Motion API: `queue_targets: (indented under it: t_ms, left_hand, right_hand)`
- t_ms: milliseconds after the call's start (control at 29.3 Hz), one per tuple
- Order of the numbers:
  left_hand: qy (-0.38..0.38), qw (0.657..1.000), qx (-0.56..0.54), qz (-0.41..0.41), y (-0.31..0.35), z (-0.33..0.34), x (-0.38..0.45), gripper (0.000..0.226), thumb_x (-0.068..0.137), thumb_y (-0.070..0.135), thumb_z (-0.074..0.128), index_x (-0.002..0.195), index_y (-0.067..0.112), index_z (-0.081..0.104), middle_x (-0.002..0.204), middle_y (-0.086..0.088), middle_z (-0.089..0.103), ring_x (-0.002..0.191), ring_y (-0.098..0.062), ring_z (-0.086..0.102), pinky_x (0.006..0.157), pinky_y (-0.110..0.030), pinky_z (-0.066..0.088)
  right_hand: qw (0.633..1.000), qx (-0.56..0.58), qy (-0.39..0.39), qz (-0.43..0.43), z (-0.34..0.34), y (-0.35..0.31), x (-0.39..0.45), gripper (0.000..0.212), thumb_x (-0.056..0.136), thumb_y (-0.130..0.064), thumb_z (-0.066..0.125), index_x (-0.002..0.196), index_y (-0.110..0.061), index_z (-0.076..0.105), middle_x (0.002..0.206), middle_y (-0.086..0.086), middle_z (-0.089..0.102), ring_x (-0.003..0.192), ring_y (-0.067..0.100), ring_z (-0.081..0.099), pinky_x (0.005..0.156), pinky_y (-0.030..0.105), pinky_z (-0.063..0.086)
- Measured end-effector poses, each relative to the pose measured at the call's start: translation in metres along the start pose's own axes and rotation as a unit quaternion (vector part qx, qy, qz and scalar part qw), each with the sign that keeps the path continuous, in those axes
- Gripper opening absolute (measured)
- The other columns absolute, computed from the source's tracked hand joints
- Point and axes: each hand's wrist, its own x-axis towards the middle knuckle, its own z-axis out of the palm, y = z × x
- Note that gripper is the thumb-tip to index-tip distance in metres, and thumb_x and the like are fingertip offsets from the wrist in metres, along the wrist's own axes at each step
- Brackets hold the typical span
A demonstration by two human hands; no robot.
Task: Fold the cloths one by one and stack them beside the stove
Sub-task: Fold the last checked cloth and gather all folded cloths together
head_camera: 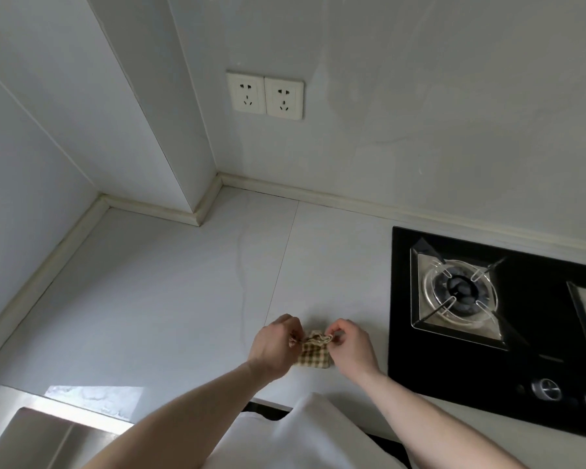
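A pale countertop [170, 299] is shown, on which a checked cloth [313, 355] lies beside an inset black stove [487, 333].

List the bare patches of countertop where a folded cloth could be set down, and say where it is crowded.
Bare countertop stretches from the sink back to the wall corner and the sockets. A narrower bare strip lies behind the checked cloth, bordering the stove. It is crowded only where the left hand and right hand pinch the cloth.
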Motion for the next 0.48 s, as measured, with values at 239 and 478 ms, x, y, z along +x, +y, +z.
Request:
queue_targets:
  t_ms: [239, 478]
  left_hand:
    - [-0.06, 0.993, 0.096, 0.042, -0.011, 0.012, -0.026, 0.013, 0.093, 0.032, 0.06, 0.104, 0.029, 0.065, 0.116, 0.012, 0.057, 0.108, -0.014, 0.055, 0.08, -0.033, 0.051]
    - [-0.116, 0.988, 0.095, -0.032, 0.003, 0.004, -0.027, 0.035, 0.093, 0.036, 0.044, 0.128, 0.028, 0.042, 0.116, 0.0, 0.066, 0.099, -0.03, 0.063, 0.078, -0.038, 0.049]
  right_hand:
    - [0.985, -0.128, -0.063, -0.095, -0.002, 0.023, -0.02, 0.026, 0.082, -0.006, 0.065, 0.087, -0.031, 0.068, 0.106, -0.021, 0.052, 0.102, 0.006, 0.06, 0.084, 0.017, 0.042]
    - [0.975, -0.17, -0.114, -0.087, 0.004, 0.035, -0.038, 0.033, 0.092, -0.02, 0.062, 0.124, -0.028, 0.064, 0.142, -0.018, 0.046, 0.128, 0.011, 0.051, 0.105, 0.02, 0.038]
